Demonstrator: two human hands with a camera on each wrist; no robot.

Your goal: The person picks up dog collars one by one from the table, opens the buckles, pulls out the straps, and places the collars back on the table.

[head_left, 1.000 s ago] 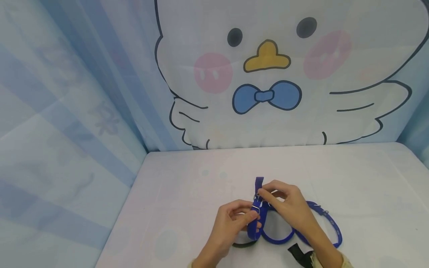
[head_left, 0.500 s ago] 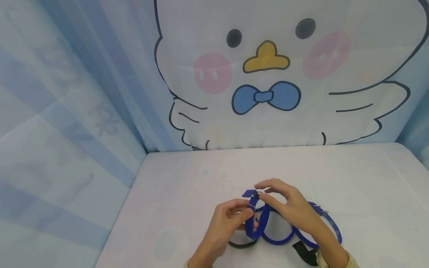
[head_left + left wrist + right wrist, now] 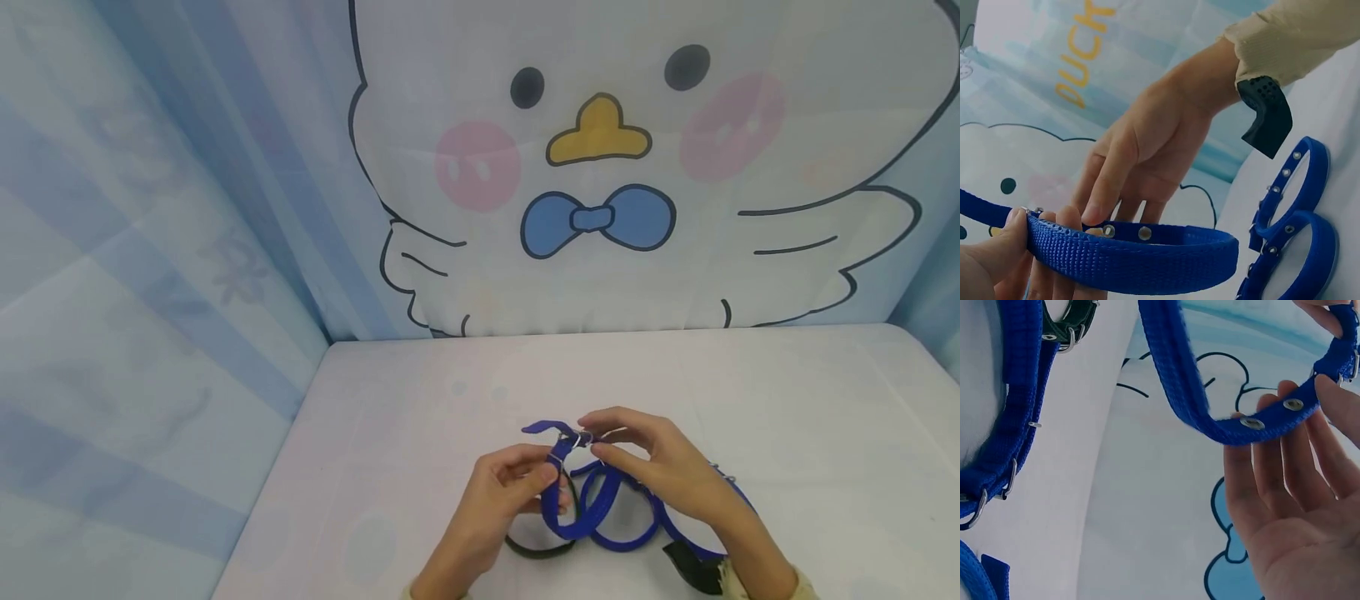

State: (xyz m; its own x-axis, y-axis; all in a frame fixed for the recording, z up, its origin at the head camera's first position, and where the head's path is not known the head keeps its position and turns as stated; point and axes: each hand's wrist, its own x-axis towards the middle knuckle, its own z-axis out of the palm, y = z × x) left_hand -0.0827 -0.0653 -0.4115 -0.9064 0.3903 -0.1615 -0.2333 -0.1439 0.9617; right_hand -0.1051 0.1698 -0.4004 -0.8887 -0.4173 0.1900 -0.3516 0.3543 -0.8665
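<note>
A blue woven collar (image 3: pixel 579 530) with metal eyelets and a buckle is held up in a loop above the table. My left hand (image 3: pixel 491 496) grips one side of it, thumb pressed on the band near the buckle. At the metal ring beside the buckle, my right hand (image 3: pixel 667 467) pinches the band with thumb and index finger. The strap's loose end points left in the head view. In the left wrist view the collar (image 3: pixel 1135 265) curves away from the left thumb, with the right hand (image 3: pixel 1154 137) behind it.
More blue collars (image 3: pixel 1316 250) lie on the table, below and right of the hands. A dark green collar (image 3: pixel 540 552) lies under the left hand. A black strap (image 3: pixel 693 569) hangs at the right sleeve. Behind the white table (image 3: pixel 405 417) hangs a printed curtain (image 3: pixel 480 275).
The collar has been tilted and its loop has widened. Its loose end, which stood up before, now points left. Both hands have moved slightly apart.
</note>
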